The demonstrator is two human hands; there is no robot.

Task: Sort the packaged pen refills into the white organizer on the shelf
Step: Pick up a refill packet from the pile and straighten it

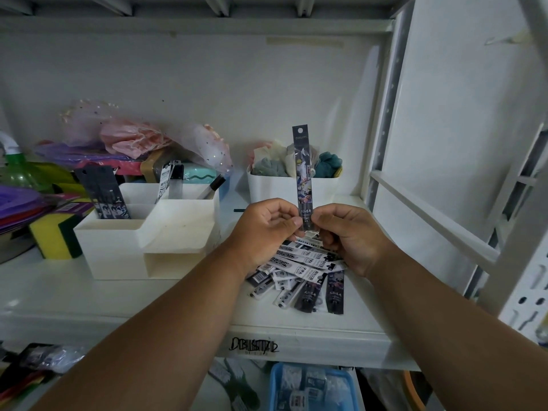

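Pinching one upright refill pack (pixel 303 179), left hand (pixel 267 223) and right hand (pixel 350 235).

The organizer (pixel 118 232) at middle left is white. The upright refill pack (pixel 304 176) is dark with purple pictures. The sponge (pixel 55 238) at far left is yellow and green.

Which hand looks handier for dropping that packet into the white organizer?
Probably the left hand: it pinches the refill packet too, and the white organizer stands on its side, while the right hand would have to cross over.
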